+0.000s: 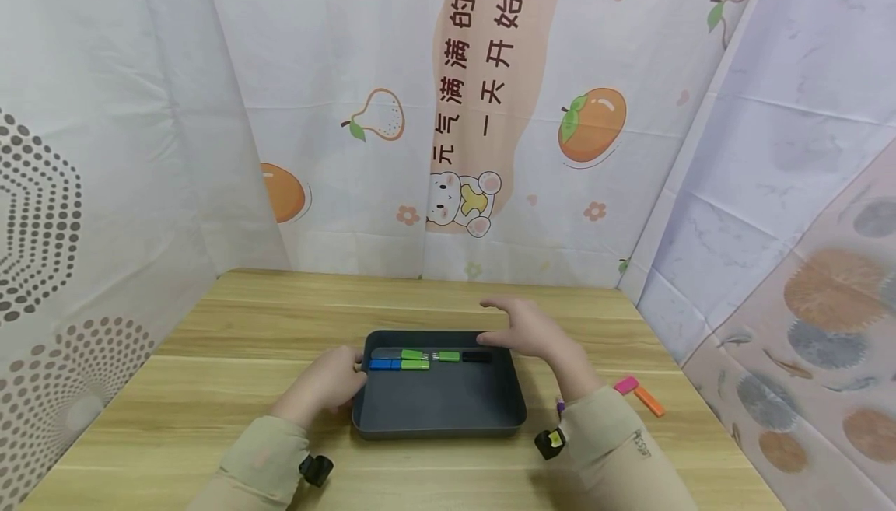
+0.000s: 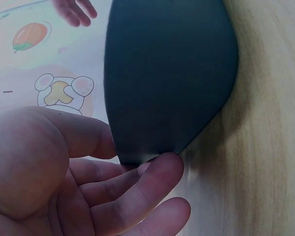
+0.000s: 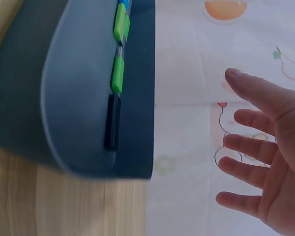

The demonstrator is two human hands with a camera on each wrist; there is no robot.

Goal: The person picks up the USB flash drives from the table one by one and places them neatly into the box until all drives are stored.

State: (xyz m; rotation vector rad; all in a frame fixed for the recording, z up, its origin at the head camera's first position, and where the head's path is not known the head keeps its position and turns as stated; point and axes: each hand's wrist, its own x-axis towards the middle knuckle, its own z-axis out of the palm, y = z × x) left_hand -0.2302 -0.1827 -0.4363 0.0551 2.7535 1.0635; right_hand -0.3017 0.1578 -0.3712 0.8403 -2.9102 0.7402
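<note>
A dark grey tray sits on the table. My left hand grips its left edge; in the left wrist view the thumb and fingers pinch the tray wall. Along the tray's far side lie blue sticks, several green USB sticks with silver metal ends, and a black stick on the right. My right hand hovers by the tray's far right corner, thumb and fingers spread apart with nothing between them, as the right wrist view also shows.
On the wooden table, right of the tray, lie a pink stick and an orange stick. A purple piece is partly hidden by the right sleeve. Printed curtains hang behind and at both sides.
</note>
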